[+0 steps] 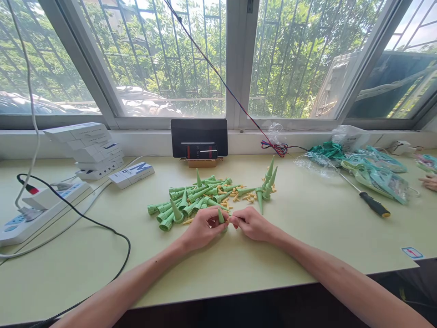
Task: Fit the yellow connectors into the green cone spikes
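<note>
A heap of green cone-shaped plastic spikes lies mid-table, mixed with small yellow plastic pieces. A few spikes stand upright at the heap's right end. My left hand is closed around one green spike, tip pointing up. My right hand pinches something small against that spike; I cannot make out what. Both hands meet just in front of the heap.
A tablet leans at the window sill. White boxes and a power strip with cables lie left. A screwdriver and plastic bags lie right. Another person's hand shows at the far right edge.
</note>
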Demonstrator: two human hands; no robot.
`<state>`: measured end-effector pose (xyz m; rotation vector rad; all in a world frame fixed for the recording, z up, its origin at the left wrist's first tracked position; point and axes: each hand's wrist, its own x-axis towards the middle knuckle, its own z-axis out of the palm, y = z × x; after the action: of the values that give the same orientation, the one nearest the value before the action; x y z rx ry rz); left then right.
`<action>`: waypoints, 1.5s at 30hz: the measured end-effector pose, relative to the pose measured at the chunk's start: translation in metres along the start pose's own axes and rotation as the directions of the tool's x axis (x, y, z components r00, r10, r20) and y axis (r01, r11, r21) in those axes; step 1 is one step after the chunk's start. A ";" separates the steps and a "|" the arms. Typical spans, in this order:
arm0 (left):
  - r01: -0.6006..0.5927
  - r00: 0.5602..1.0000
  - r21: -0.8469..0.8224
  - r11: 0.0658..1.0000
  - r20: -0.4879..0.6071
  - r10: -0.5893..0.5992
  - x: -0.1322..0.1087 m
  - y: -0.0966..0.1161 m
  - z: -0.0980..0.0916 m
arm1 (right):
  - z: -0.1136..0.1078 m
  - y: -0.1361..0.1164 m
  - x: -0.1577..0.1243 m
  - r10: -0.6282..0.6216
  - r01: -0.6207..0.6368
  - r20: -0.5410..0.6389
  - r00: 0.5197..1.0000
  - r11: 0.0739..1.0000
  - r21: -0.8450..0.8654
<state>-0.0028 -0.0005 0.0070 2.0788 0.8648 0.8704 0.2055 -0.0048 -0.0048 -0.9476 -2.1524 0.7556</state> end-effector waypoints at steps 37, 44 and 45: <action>-0.066 0.997 0.030 0.997 -0.029 0.067 -0.002 0.005 -0.001 | -0.002 -0.006 0.000 0.055 -0.056 0.006 0.998 0.994 0.097; 0.045 0.998 -0.167 0.985 -0.023 -0.050 0.001 0.007 -0.001 | -0.001 -0.007 0.001 0.052 -0.048 -0.062 0.997 0.996 0.071; 0.089 0.996 -0.222 0.971 0.007 -0.090 0.002 0.007 -0.001 | -0.001 -0.007 0.001 0.045 -0.039 -0.078 0.996 0.997 0.066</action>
<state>-0.0006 -0.0022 0.0138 1.8315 0.8167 0.8798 0.2027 -0.0077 0.0010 -0.9758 -2.0330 0.7900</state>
